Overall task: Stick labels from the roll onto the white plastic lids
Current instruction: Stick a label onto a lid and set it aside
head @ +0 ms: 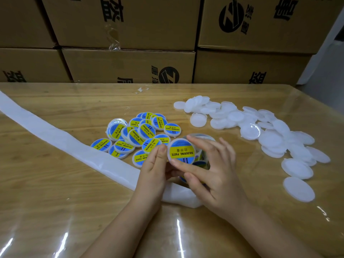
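Observation:
A white lid with a blue and yellow label [181,150] is held upright between both hands at the table's middle. My left hand [154,164] pinches its left edge with thumb and fingers. My right hand [212,170] touches the lid with thumb at the lower edge and fingers over the top. The label roll [202,161] stands just behind the lid, mostly hidden by my right hand. Labelled lids [141,135] lie in a pile to the left. Plain white lids [260,131] spread across the right.
A long strip of white backing paper [55,138] runs from the far left edge down under my hands. Stacked cardboard boxes [130,64] wall off the back of the wooden table [46,202], which is covered with clear film.

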{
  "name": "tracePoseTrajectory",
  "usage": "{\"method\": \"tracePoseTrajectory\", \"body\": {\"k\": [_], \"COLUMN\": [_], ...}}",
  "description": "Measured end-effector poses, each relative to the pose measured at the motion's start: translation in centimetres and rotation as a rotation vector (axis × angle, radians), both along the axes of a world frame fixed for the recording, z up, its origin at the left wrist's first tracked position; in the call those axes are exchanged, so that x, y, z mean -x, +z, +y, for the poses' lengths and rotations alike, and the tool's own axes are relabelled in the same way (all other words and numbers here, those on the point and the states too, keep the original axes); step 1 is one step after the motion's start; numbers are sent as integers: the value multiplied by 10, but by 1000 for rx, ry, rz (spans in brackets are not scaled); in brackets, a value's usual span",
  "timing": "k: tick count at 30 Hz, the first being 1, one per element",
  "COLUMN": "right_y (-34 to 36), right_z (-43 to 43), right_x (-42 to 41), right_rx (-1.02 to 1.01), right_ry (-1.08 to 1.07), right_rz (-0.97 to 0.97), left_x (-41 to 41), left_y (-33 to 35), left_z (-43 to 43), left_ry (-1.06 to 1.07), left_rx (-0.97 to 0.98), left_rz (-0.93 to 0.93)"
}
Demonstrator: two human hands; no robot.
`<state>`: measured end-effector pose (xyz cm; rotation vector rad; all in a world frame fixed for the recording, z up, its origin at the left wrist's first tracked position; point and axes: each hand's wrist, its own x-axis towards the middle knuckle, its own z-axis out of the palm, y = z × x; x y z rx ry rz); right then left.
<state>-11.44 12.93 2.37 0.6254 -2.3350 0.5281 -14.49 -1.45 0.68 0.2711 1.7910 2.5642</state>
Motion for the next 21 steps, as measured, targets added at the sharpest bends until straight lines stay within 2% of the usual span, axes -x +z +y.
{"method": "tracePoseTrajectory", "body": {"k": [8,13,18,21], "right_y": [2,1,-1,0], "right_z": [13,17,8,7], "right_x": [3,5,3,3], "right_rx": [78,150,116,97], "right_ry": [-68,-133,-101,-102], "right_rz": [71,60,16,-7], "left_x": [1,1,-4,-4], "left_y": [3,2,1,0], "left_z": [-3,-1,1,2], "left_ry": [33,-49,-153,-137], "left_rx": [-38,42,98,99], "left_rz": [4,-6,1,-3]}}
